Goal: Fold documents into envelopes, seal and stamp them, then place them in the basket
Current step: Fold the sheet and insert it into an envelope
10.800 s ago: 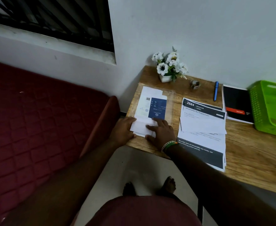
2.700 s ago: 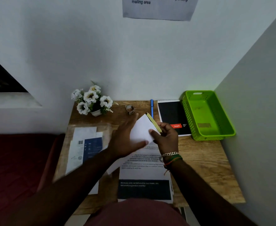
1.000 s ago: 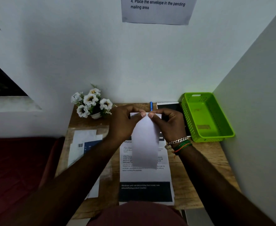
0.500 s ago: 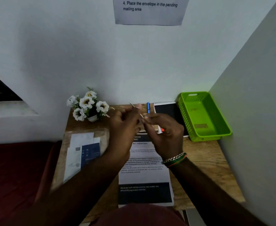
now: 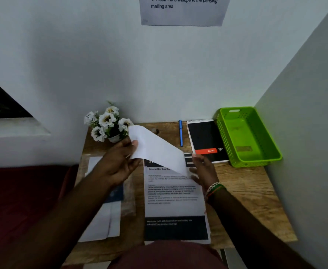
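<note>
head view: the left hand (image 5: 120, 162) is raised over the wooden surface (image 5: 246, 191), thumb and fingers pinched on the upper-left end of a white envelope (image 5: 155, 148). the envelope slants in the air from near the flowers down toward the right, its blank side up, slightly curved. the right hand (image 5: 202, 169) sits at the envelope's lower-right end; its fingers look loosely spread beside and under that corner, and i cannot tell whether they grip the paper or only touch it. bracelets (image 5: 214, 189) circle the right wrist.

below the envelope, flat on the surface, lies a printed document (image 5: 174, 200) with lines of small text and a dark band near its close edge. to its left, partly hidden by the left forearm, lies another stack of papers (image 5: 105, 220) with a dark blue patch, on what seems a clear sleeve.

at the back of the surface stands a small pot of white flowers (image 5: 108, 123) against the wall. right of it lies a blue pen (image 5: 180, 134), then a black notepad (image 5: 206, 140) with a red label, and just beside that, in the corner, a green basket (image 5: 227, 138) with perforated walls. the basket holds no envelope that i can see. a printed notice (image 5: 182, 10) hangs on the wall above, reading "place the envelope in the pending mailing area".
</note>
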Available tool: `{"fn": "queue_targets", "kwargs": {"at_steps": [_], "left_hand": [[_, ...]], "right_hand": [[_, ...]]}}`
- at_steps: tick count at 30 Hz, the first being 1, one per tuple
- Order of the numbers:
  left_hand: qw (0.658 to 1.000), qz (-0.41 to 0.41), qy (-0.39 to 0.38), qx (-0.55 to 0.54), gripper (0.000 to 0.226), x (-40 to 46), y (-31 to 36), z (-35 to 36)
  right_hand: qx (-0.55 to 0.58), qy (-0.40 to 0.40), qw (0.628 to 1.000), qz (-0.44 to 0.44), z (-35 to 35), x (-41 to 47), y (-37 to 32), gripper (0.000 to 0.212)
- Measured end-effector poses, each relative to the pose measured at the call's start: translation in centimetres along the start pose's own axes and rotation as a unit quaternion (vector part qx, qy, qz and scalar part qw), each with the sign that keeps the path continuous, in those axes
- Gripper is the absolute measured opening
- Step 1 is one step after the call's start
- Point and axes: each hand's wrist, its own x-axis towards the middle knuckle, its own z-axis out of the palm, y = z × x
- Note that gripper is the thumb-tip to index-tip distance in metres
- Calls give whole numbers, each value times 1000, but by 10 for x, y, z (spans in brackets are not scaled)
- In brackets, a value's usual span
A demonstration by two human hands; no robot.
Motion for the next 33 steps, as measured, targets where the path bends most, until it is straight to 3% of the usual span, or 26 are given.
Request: {"fn": "queue_targets", "kwargs": {"at_steps": [2,4,7,10,13,17,27,30,33], "left_hand": [[997,-30,-45,-46,55,1,-2,-23],[993,-55,-59,-81,71,3,-9,-42],[995,-56,-12,-81,42,13,-21,-60],[994,-8,88,68,31,27,-33,-74],[961,33,184,205,20,42,-45,-83],[919,77,243,300,30,54,-58,-84],[801,161,226,530,32,74,-78,-107],[776,180,209,568,43,72,-82,-104],[719,212,197,631,48,70,-88,-101]], "right_hand": [[92,-129,971,179,-5,-1,10,37],[147,-176,951,207,-6,1,20,40],[118,-126,976,133,-4,11,28,24],[0,-18,999,34,-7,26,37,9],[-116,23,991,-62,-12,34,45,13],[-241,48,962,-119,-10,34,42,21],[-346,75,922,-155,-8,41,43,32],[-415,70,889,-180,-10,43,44,34],[-472,54,851,-224,-13,44,50,41]]}}
